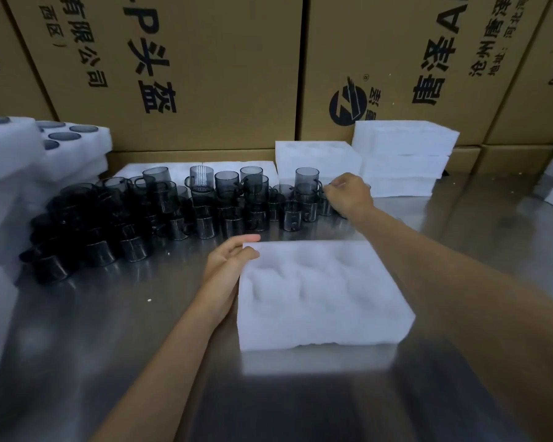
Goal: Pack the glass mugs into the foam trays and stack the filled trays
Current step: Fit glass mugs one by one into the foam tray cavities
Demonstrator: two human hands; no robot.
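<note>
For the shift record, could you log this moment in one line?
left hand: steadies empty foam tray | right hand: reaching glass mugs

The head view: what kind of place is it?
Probably a packing area in a warehouse: tall brown printed cardboard cartons, many smoky grey glass mugs on a steel table, white foam trays stacked.
</note>
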